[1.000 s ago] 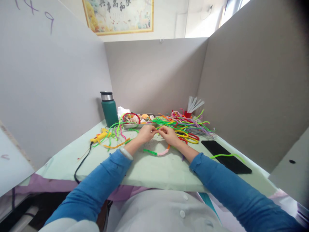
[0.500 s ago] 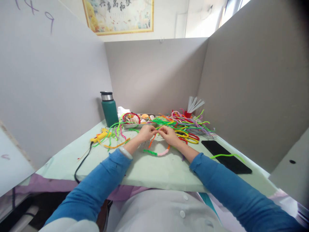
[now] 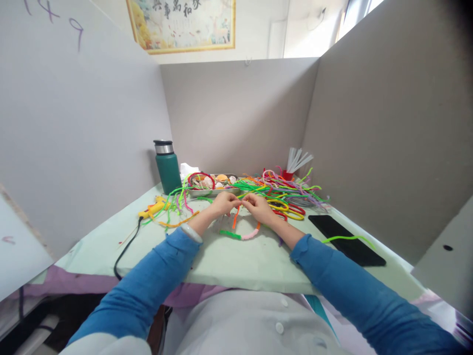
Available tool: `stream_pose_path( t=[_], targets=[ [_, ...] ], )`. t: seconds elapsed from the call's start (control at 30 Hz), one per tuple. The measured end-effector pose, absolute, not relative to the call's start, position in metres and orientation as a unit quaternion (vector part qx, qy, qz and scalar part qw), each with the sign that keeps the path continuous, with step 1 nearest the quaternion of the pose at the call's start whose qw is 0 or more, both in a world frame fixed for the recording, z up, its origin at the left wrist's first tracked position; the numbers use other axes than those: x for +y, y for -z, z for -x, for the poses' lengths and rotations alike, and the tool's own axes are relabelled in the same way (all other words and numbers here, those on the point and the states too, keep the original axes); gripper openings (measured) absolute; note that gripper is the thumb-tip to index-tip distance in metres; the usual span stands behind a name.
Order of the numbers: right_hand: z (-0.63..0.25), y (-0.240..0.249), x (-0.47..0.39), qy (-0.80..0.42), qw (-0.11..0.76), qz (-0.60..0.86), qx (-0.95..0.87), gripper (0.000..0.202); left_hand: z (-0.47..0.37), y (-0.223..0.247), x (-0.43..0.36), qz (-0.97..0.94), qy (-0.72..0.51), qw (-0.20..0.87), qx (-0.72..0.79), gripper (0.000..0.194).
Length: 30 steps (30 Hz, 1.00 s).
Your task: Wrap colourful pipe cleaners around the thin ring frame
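Note:
My left hand point(image 3: 225, 202) and my right hand point(image 3: 256, 204) meet fingertip to fingertip over the middle of the table, both closed in a pinch. From between them an orange pipe cleaner point(image 3: 236, 218) hangs down. Below, a curved pipe cleaner piece point(image 3: 249, 235) in green, pink and orange lies close to the tabletop; its far end runs behind my right hand, so I cannot tell whether it joins the pinched part. What exactly the fingertips press on is too small to make out beyond the orange strand.
Loose pipe cleaners point(image 3: 284, 190) pile up at the back right, near a red cup point(image 3: 287, 175) of white sticks. A metal tray point(image 3: 195, 193) holds shells. On the left stand a green bottle point(image 3: 168, 170) and a yellow glue gun point(image 3: 152, 209). A black phone-like slab point(image 3: 342, 236) lies right.
The hanging orange strand has swung from a slant to nearly upright. My hands stay pinched in almost the same place.

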State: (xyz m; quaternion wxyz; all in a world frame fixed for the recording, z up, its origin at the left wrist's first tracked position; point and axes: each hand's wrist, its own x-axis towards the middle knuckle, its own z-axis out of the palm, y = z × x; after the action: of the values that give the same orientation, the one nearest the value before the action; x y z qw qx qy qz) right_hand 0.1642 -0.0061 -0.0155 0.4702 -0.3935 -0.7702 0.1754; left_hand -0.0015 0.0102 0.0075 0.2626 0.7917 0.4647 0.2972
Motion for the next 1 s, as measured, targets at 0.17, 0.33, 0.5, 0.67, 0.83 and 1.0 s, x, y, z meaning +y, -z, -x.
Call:
stream_pose_path(
  t=[0.17, 0.33, 0.5, 0.67, 0.83, 1.0],
  targets=[
    [-0.1647, 0.0169, -0.0045, -0.177, 0.468, 0.393, -0.772, 0.024, 0.0018, -0.0075, 0.0091, -0.783, -0.306, 0.280, 0.464, 0.034],
    [-0.1649, 0.0162, -0.0049, -0.176, 0.469, 0.392, -0.771, 0.024, 0.0001, -0.0081, 0.0079, -0.775, -0.303, 0.287, 0.474, 0.034],
    [-0.1649, 0.0167, -0.0040, -0.172, 0.470, 0.393, -0.771, 0.024, -0.0020, -0.0074, 0.0087, -0.762, -0.327, 0.288, 0.478, 0.031],
    [-0.1653, 0.0194, -0.0019, -0.168, 0.467, 0.389, -0.776, 0.025, -0.0007, -0.0070, 0.0102, -0.777, -0.330, 0.274, 0.460, 0.026],
    [-0.1655, 0.0217, 0.0001, -0.160, 0.464, 0.390, -0.779, 0.026, -0.0004, -0.0078, 0.0094, -0.773, -0.325, 0.272, 0.472, 0.026],
    [-0.1657, 0.0207, -0.0010, -0.153, 0.463, 0.391, -0.781, 0.024, -0.0007, -0.0091, 0.0075, -0.762, -0.323, 0.283, 0.484, 0.031]
  ],
)
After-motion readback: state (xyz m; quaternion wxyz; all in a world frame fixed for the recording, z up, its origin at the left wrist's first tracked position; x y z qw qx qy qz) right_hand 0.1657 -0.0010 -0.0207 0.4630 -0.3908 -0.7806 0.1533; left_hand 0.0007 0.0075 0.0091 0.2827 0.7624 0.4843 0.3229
